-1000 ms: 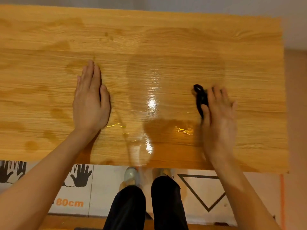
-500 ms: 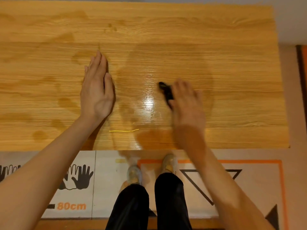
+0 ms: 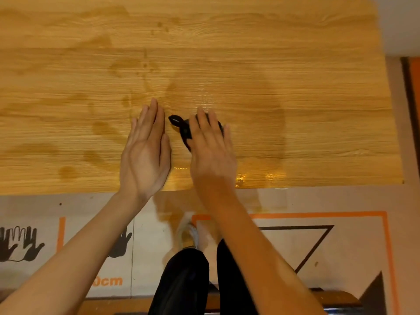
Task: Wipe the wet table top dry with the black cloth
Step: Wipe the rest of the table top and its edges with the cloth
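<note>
Nearest to you, your legs in black trousers point(image 3: 181, 283) stand over a pale floor mat point(image 3: 354, 242) printed with an orange frame, a black triangle outline, black hand silhouettes and orange lettering ending in "cm"; one light shoe point(image 3: 187, 235) shows just below the counter's near edge. Your two bare forearms reach up from the bottom corners and converge toward the middle of the glossy, yellow wood-grain counter point(image 3: 318, 64). Your left hand point(image 3: 145, 153) lies flat with the palm down, fingers straight and together, empty, its heel just inside the near edge. Just beside it, your right hand point(image 3: 210, 146) is also spread flat, fingers extended, pressing down on the small crumpled black cloth point(image 3: 181, 127). The cloth lies mostly under your right fingers, with a looped end sticking out to the left into the narrow gap between your two hands; it is pinned under the palm and fingers, not clutched in a fist. Along the near edge to the right of your right wrist, a shiny wet strip point(image 3: 261, 177) catches the light. Beyond your fingertips a broad, darker damp patch point(image 3: 250, 98) spreads over the middle of the counter. Smaller dark blotches point(image 3: 68, 172) dot the left part, and a few faint spots point(image 3: 160, 25) sit near the far edge.
</note>
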A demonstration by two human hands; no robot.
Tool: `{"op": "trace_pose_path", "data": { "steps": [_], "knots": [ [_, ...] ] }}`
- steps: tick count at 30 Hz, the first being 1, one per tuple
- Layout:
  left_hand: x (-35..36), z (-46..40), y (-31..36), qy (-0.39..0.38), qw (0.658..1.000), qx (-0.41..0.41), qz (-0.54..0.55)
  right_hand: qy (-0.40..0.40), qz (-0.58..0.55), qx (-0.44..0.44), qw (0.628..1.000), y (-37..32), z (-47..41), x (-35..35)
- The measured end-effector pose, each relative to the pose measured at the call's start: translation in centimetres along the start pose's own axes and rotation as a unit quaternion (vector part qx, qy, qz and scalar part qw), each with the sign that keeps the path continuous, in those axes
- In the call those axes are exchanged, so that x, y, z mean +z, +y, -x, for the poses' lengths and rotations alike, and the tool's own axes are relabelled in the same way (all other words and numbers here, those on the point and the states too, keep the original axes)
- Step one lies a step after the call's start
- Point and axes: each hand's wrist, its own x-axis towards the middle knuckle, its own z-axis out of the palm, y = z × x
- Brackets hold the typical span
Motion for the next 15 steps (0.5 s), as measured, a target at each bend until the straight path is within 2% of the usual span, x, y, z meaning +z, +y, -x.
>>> {"op": "trace_pose_path", "data": {
  "steps": [3, 6, 8, 10, 12, 15],
  "knots": [
    [0.0, 0.1, -0.1, 0.0, 1.0, 0.006, -0.013, -0.002, 0.01, 0.031, 0.999, 6.4, 1.4, -2.9],
    [0.0, -0.1, -0.1, -0.009, 0.999, 0.007, -0.048, 0.048, -0.009, 0.162, 0.986, 13.1, 3.6, -6.8],
    [0.1, -0.2, -0.1, -0.016, 0.999, 0.007, -0.052, 0.085, -0.021, 0.241, 0.967, 15.1, 4.2, -7.8],
    [0.1, -0.2, -0.2, -0.015, 0.999, 0.002, -0.045, 0.127, -0.042, 0.296, 0.946, 14.1, 3.4, -7.1],
    [0.1, -0.1, -0.3, -0.015, 0.999, 0.005, -0.045, 0.144, -0.05, 0.292, 0.944, 10.7, 1.9, -5.4],
    [0.0, -0.1, -0.2, -0.01, 0.999, 0.013, -0.045, 0.107, -0.031, 0.159, 0.981, 3.5, 0.6, -1.6]
  ]
}}
